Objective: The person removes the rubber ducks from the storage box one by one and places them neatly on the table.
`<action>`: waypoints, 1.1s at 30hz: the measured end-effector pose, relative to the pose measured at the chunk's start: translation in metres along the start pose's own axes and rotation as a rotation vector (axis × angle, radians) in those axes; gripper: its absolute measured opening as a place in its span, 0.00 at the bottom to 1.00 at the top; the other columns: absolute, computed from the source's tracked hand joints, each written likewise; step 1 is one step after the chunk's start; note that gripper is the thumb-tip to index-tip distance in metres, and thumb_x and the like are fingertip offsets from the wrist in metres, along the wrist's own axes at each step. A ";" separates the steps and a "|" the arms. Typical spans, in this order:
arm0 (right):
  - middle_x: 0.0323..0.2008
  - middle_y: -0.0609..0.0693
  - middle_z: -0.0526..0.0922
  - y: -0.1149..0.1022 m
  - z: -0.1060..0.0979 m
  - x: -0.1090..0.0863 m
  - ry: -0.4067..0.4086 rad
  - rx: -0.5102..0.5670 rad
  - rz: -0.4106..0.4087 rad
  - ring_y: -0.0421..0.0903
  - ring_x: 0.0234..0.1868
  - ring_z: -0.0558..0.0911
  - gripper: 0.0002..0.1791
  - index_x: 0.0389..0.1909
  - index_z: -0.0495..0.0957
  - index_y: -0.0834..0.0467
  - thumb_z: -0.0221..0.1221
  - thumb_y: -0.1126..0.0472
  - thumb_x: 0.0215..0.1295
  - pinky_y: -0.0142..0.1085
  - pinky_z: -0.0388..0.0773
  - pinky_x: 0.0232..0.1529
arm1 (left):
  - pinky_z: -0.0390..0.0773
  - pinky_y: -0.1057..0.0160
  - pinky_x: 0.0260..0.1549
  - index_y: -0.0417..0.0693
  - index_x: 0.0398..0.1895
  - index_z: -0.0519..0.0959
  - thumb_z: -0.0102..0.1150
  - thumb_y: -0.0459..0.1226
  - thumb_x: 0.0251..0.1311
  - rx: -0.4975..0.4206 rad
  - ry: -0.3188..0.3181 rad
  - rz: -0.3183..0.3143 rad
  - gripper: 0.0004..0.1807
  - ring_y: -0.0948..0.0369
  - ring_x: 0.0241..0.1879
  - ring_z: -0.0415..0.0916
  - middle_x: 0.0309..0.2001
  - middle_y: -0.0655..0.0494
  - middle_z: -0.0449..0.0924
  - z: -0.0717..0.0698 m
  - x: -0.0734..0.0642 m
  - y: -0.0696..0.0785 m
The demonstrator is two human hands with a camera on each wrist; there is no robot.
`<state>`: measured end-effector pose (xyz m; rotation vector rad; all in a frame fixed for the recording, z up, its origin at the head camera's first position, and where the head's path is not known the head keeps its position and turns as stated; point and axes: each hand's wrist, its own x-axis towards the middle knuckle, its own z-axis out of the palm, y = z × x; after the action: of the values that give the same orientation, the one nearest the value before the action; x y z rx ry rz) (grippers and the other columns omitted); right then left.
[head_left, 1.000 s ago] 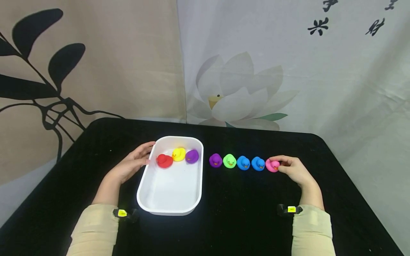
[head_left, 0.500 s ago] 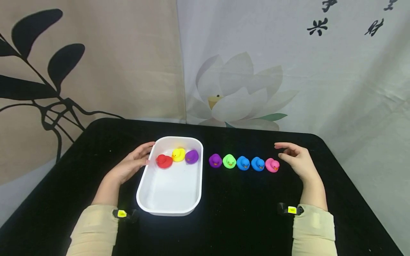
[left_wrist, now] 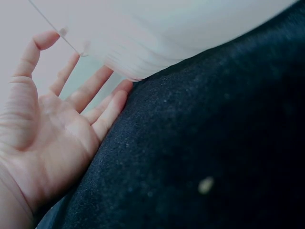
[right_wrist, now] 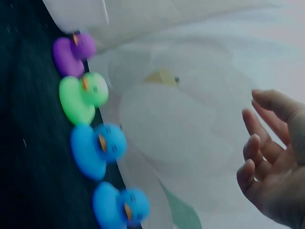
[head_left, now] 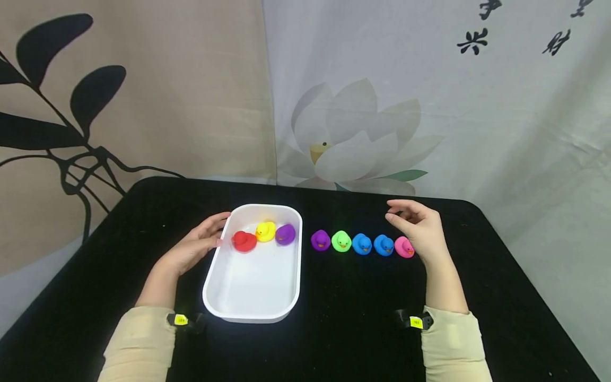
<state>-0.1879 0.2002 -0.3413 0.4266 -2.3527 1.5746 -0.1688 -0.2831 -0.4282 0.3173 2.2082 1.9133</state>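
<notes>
My left hand touches the left wall of a white tray, its fingertips against the outside in the left wrist view. Inside the tray lie a red rubber duck, a yellow duck and a purple duck. To its right stands a row of ducks: purple, green, two blue ducks and a pink duck. Above the row's right end hovers my right hand, holding nothing, with loosely bent fingers. It overlaps the pink duck's edge in the head view.
A black cloth covers the table. Behind its far edge hangs a pale backdrop with a printed lotus and dark leaves.
My right hand has let go of the pink duck, drawn back to the right, then risen and moved left over the row's end. The left hand and tray stay put.
</notes>
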 end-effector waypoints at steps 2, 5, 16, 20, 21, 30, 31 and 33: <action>0.37 0.49 0.82 -0.006 0.008 0.000 0.009 0.011 -0.006 0.44 0.32 0.74 0.16 0.50 0.80 0.63 0.64 0.66 0.61 0.30 0.73 0.32 | 0.60 0.42 0.60 0.49 0.73 0.52 0.59 0.36 0.58 0.000 -0.001 0.001 0.40 0.42 0.64 0.58 0.70 0.46 0.54 0.000 0.000 0.000; 0.37 0.53 0.82 -0.020 0.019 -0.002 0.020 0.022 -0.007 0.44 0.30 0.74 0.15 0.48 0.80 0.64 0.64 0.66 0.61 0.29 0.72 0.30 | 0.60 0.42 0.60 0.49 0.73 0.52 0.59 0.36 0.58 0.002 -0.002 0.001 0.41 0.42 0.65 0.58 0.71 0.45 0.54 0.000 0.000 0.001; 0.38 0.53 0.83 -0.032 0.074 -0.007 -0.004 -0.010 -0.041 0.46 0.31 0.71 0.15 0.45 0.83 0.59 0.69 0.61 0.55 0.32 0.68 0.28 | 0.59 0.43 0.60 0.49 0.73 0.52 0.59 0.36 0.59 -0.002 -0.007 -0.001 0.40 0.42 0.65 0.58 0.71 0.45 0.53 0.001 0.001 0.001; 0.40 0.49 0.82 -0.037 0.094 -0.009 -0.051 -0.044 -0.046 0.47 0.33 0.71 0.16 0.44 0.84 0.56 0.70 0.59 0.54 0.34 0.69 0.28 | 0.60 0.43 0.60 0.49 0.73 0.52 0.59 0.36 0.59 -0.005 -0.010 0.006 0.40 0.42 0.64 0.58 0.71 0.45 0.53 0.000 0.001 -0.001; 0.40 0.48 0.82 -0.039 0.099 -0.009 -0.062 -0.056 -0.041 0.46 0.34 0.71 0.16 0.45 0.84 0.55 0.70 0.58 0.54 0.34 0.70 0.28 | 0.60 0.43 0.60 0.49 0.73 0.52 0.59 0.36 0.59 -0.006 -0.011 0.008 0.40 0.42 0.64 0.58 0.71 0.45 0.53 0.000 0.001 -0.001; 0.43 0.46 0.81 -0.037 0.137 -0.008 -0.135 -0.110 -0.033 0.50 0.36 0.73 0.18 0.46 0.84 0.54 0.72 0.59 0.52 0.34 0.76 0.27 | 0.61 0.44 0.60 0.50 0.73 0.52 0.59 0.35 0.59 -0.009 -0.010 0.013 0.40 0.43 0.64 0.59 0.71 0.46 0.53 0.000 0.000 -0.002; 0.44 0.47 0.81 -0.037 0.140 -0.008 -0.143 -0.112 -0.032 0.52 0.35 0.74 0.19 0.46 0.84 0.54 0.72 0.59 0.52 0.35 0.77 0.27 | 0.61 0.43 0.60 0.50 0.73 0.52 0.59 0.35 0.59 -0.010 -0.009 0.012 0.40 0.43 0.64 0.59 0.71 0.46 0.54 0.000 0.000 -0.002; 0.45 0.46 0.81 -0.037 0.147 -0.007 -0.160 -0.126 -0.024 0.54 0.35 0.75 0.19 0.46 0.84 0.54 0.72 0.59 0.51 0.35 0.78 0.27 | 0.61 0.43 0.60 0.50 0.73 0.52 0.59 0.35 0.59 -0.011 -0.009 0.008 0.39 0.42 0.64 0.59 0.71 0.46 0.54 0.000 0.001 -0.002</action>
<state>-0.1766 0.0517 -0.3672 0.5695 -2.5382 1.4197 -0.1695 -0.2835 -0.4297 0.3325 2.1930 1.9244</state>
